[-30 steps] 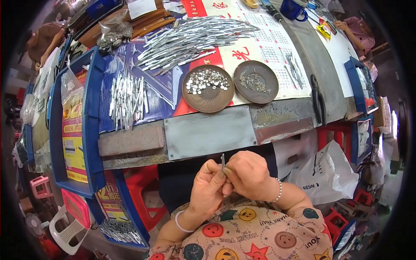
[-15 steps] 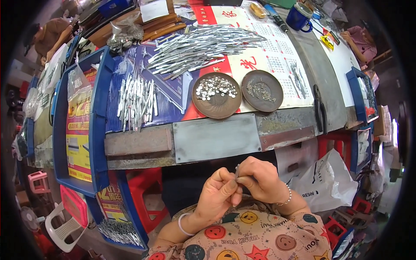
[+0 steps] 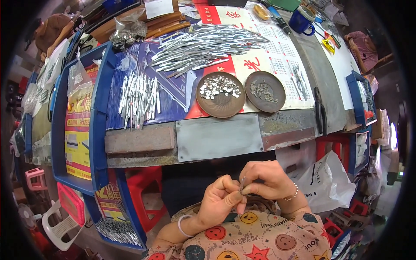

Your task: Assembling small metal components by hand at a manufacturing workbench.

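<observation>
Mostly covered by fingertips and too small to make out in full, a metal piece is held just off the front edge of a workbench, below the right end of a grey plate. The left hand pinches it between thumb and forefinger; the right hand meets it, thumb and bent forefinger pressed together, the other fingers partly out of sight. Near the bench's front edge, behind the plate, sit a dish of discs and a second dish of bits. Farther back, overlapping strips are hard to tell apart. Two co-workers, one at left, one at right, are partly cut off.
</observation>
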{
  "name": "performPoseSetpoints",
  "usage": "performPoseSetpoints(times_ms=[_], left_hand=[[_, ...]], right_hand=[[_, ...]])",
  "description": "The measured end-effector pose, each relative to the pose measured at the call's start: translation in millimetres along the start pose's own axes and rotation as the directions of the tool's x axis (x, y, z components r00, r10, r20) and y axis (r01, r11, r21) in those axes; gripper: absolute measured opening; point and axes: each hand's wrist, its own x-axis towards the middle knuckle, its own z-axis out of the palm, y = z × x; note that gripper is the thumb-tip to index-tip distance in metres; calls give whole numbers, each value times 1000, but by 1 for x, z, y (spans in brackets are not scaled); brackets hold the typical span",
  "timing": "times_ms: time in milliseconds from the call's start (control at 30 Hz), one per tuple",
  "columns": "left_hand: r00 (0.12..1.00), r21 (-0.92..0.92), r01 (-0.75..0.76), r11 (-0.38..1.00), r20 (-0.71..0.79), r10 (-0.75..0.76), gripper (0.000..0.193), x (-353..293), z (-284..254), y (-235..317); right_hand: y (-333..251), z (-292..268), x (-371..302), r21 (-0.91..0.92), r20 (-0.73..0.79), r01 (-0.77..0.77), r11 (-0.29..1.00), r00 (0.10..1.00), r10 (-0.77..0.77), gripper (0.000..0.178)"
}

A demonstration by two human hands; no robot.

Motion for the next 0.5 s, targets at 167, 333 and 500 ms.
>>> performPoseSetpoints(times_ms=[167,333,500], left_hand=[[997,-46,57,997,56,-54,11,-4,-1,-1],[999,15,44,999,20,-44,9,-6,0,-1],[981,7,-20,1000,-195,21,19,0,-4,7]], right_hand=[[5,4,-4,236,68,-101,966,994,88,19],[7,-2,-1,232,222,-179,956,967,127,14],[6,-4,24,-143,20,-115,983,993,119,10]])
